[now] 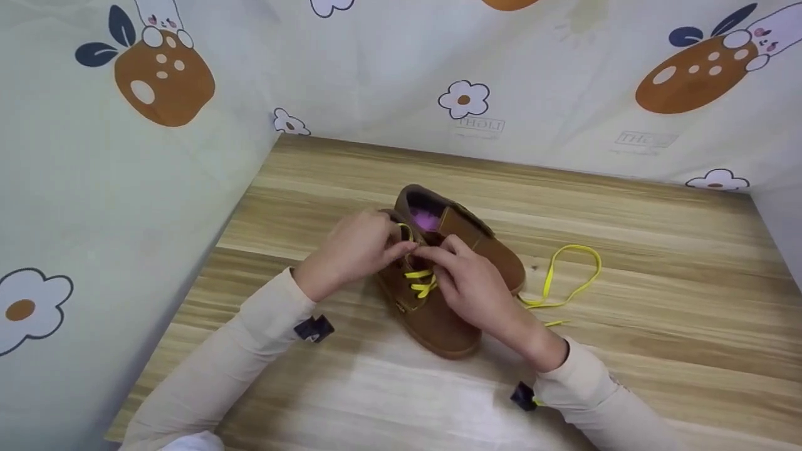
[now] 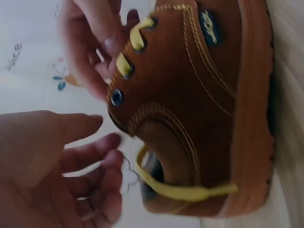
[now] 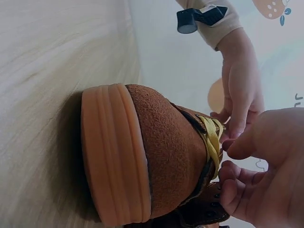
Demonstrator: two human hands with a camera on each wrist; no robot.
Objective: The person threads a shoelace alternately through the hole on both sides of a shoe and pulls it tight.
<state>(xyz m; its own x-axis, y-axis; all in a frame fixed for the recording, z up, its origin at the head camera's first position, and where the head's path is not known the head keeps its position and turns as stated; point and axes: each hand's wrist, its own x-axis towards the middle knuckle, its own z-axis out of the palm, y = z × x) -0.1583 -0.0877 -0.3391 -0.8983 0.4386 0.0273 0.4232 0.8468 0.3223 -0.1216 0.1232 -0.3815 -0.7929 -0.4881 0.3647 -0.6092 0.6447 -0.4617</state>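
Note:
A brown leather shoe point(image 1: 438, 326) with yellow laces point(image 1: 421, 283) rests on the table under both hands. My left hand point(image 1: 363, 247) is at its ankle opening; in the left wrist view its thumb and fingers stand apart, with no lace between them. A yellow lace end point(image 2: 190, 192) hangs over the collar. My right hand point(image 1: 479, 291) reaches across the laced front, its index finger extended toward the top eyelet point(image 2: 117, 97). Whether its fingertips pinch anything is hidden. Behind, a second brown shoe point(image 1: 501, 254) shows a pink insole point(image 1: 425, 219).
A loop of yellow lace point(image 1: 573, 250) lies on the wooden table point(image 1: 658, 275) right of the shoes. Patterned white sheeting point(image 1: 388, 75) rises along the table's back and sides. Small dark devices point(image 1: 314, 328) are attached near both wrists.

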